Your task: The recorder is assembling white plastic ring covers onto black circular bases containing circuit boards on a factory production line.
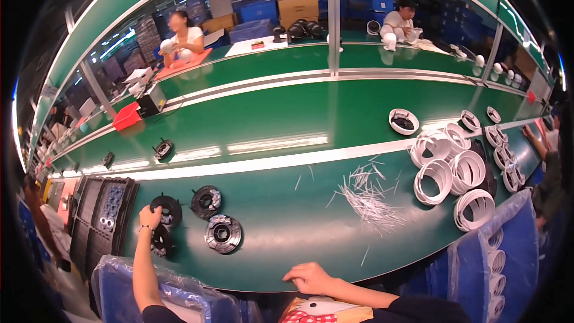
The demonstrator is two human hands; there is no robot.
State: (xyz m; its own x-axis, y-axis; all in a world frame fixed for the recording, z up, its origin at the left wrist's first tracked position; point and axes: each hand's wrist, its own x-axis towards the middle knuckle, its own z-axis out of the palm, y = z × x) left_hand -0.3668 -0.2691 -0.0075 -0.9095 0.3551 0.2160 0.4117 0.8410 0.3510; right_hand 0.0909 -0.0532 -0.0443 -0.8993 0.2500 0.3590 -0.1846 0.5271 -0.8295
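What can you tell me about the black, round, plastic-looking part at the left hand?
The black, round, plastic-looking part is ring-like, with a small prong at its upper edge. It seems to lie flat on the smooth green tabletop. The left hand is at its left rim, covering some of it; whether the fingers grip it is unclear.

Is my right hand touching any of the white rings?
No, your right hand is at the near edge of the table, well apart from the white rings.

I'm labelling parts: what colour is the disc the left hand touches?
The disc is mostly black; head view.
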